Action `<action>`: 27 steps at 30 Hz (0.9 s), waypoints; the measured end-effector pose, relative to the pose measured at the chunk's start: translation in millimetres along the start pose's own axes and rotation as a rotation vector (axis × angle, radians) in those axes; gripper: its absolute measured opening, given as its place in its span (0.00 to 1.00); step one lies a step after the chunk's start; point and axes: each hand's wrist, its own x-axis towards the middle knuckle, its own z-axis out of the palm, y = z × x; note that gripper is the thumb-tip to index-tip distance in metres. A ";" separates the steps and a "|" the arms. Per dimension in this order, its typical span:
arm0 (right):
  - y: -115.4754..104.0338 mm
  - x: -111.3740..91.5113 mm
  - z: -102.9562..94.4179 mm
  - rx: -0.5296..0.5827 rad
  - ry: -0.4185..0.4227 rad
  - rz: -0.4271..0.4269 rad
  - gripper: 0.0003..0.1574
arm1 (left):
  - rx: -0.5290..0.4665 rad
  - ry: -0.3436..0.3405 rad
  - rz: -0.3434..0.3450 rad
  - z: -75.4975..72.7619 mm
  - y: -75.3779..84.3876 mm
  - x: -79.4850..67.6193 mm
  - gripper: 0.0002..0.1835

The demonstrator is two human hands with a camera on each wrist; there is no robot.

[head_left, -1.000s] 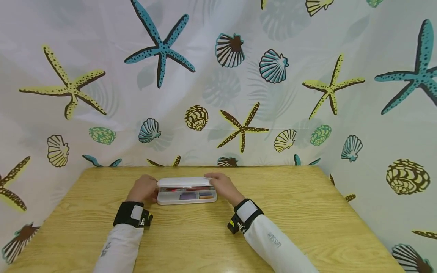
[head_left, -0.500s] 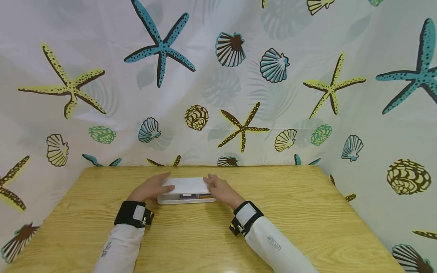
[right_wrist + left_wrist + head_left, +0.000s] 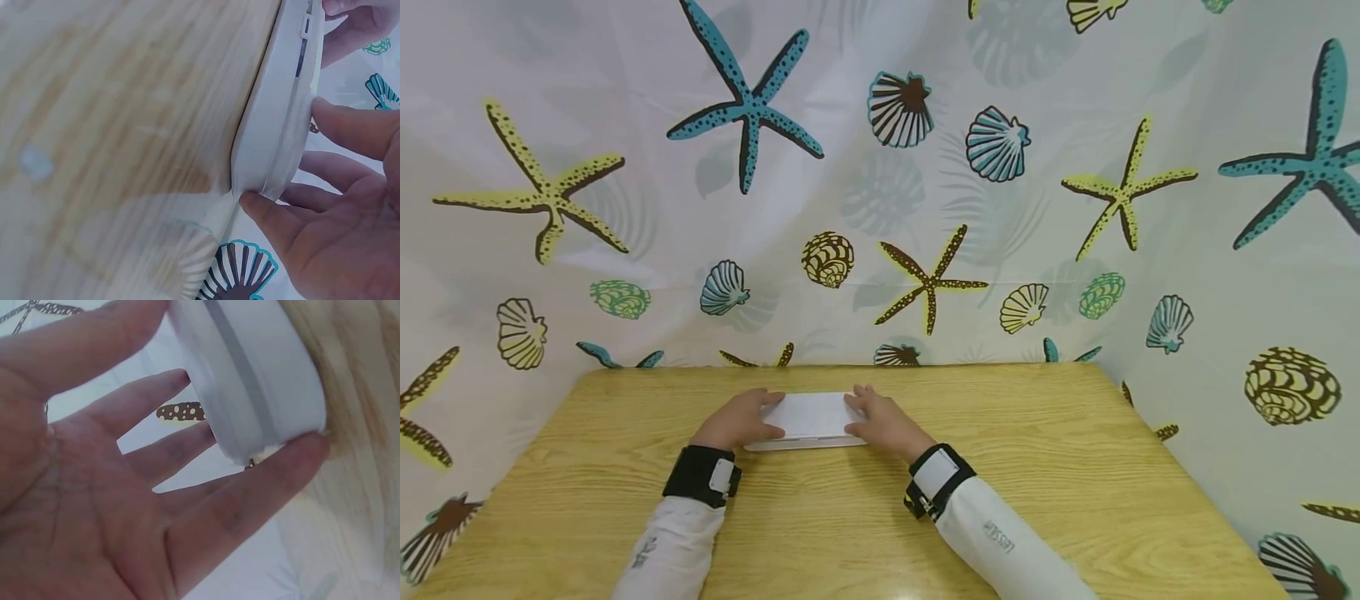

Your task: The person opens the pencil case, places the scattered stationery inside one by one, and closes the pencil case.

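Observation:
A white pencil case [image 3: 815,414] lies on the table with its lid down over the base. My left hand [image 3: 740,421] rests on its left end, thumb on the lid and straight fingers spread around the end. At the opposite end, my right hand [image 3: 889,423] touches the lid with its thumb and extended fingers. The left wrist view shows the case's rounded end [image 3: 284,369] against several fingertips. In the right wrist view, a narrow dark gap [image 3: 301,57] shows near the small front latch [image 3: 305,26]. The contents are hidden under the lid.
The wooden table [image 3: 1030,483] extends around the case. Behind and beside it hangs a white cloth [image 3: 850,192] printed with starfish and shells. Both wrists wear black straps [image 3: 700,476] over white sleeves [image 3: 1011,546].
The pencil case's lid has come down from partly raised, covering the coloured things inside. My left hand has moved from the side onto the lid; my right hand has stayed at its end.

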 end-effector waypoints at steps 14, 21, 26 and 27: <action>-2.6 4.7 -0.2 -0.092 0.042 0.011 0.33 | 0.044 0.030 -0.006 1.7 0.3 2.4 0.37; -5.6 5.9 -0.4 -0.096 0.059 0.024 0.33 | 0.055 0.042 -0.037 0.3 5.3 -0.5 0.37; -3.7 5.6 2.5 -0.087 0.072 0.033 0.33 | 0.053 0.042 -0.040 1.4 5.6 -0.3 0.37; -2.9 5.0 3.3 -0.087 0.072 0.035 0.33 | 0.049 0.040 -0.040 1.9 5.8 -0.4 0.37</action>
